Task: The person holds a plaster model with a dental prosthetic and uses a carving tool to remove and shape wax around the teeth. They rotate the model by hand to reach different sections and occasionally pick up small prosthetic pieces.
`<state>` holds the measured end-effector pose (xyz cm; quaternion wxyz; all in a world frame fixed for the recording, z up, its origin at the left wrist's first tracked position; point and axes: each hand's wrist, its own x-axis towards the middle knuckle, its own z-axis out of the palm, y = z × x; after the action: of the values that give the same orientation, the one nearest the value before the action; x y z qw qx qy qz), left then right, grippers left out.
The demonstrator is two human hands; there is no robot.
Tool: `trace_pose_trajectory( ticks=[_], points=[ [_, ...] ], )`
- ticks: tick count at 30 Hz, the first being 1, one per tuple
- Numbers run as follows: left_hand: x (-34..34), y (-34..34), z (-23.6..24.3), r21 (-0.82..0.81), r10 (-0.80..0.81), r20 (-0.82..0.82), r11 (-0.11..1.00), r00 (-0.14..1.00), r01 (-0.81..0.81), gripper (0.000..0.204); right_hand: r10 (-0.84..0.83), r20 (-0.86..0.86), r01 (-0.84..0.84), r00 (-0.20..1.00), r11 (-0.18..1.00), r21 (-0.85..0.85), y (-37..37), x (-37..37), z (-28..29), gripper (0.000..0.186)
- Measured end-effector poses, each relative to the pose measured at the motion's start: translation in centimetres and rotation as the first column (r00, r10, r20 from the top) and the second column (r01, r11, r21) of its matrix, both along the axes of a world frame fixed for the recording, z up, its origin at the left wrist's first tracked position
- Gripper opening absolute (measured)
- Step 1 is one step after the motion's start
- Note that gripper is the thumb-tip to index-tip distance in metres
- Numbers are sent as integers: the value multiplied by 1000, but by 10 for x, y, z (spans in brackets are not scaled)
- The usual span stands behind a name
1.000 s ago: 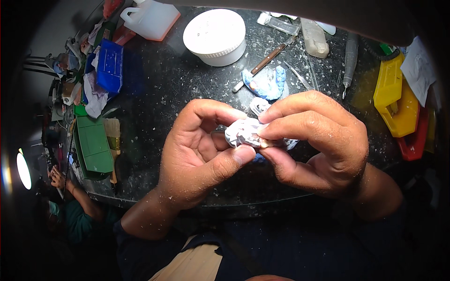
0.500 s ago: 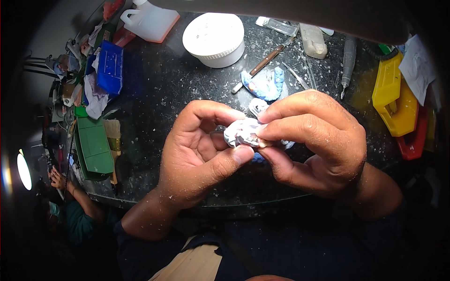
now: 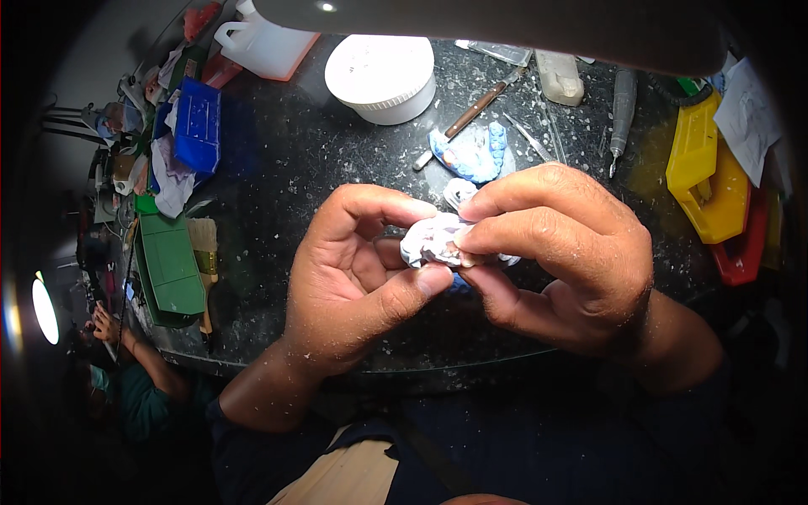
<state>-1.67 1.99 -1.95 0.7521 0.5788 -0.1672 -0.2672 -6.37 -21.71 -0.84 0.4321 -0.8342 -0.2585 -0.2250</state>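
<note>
Between both hands is a small, lumpy white dental cast, brightly lit, its finer detail washed out. My left hand is closed on its left side, thumb below and index finger above. The fingertips of my right hand pinch its right side and cover part of it. Just beyond the fingers lies a pale piece with a rounded hole, partly hidden by my right hand. A blue dental impression rests farther off on the bench. Some blue material shows under the hands, mostly covered.
A white lidded tub, a wooden-handled tool and a grey handpiece stand or lie on the dark speckled bench. Blue, green and yellow bins line the sides. A co-worker's hand shows far left.
Both hands keep their grip on the cast, which seems turned very slightly. The whole view has shifted a little, and the lamp edge at the top reaches lower.
</note>
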Motion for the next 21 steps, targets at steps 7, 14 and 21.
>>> trace_pose_trajectory(
  ticks=[7,14,21],
  points=[
    [0,1,0,5,-9,14,1000,1000,9,50,-14,27,15,1000,1000,-23,1,-1,0,36],
    [3,1,-7,-116,-39,53,992,998,45,46,-14,49,14,999,1000,-8,-4,0,4,36],
    [3,2,-3,-9,23,62,1000,998,-22,51,67,-181,-36,981,985,171,-16,1,12,23]
  ],
)
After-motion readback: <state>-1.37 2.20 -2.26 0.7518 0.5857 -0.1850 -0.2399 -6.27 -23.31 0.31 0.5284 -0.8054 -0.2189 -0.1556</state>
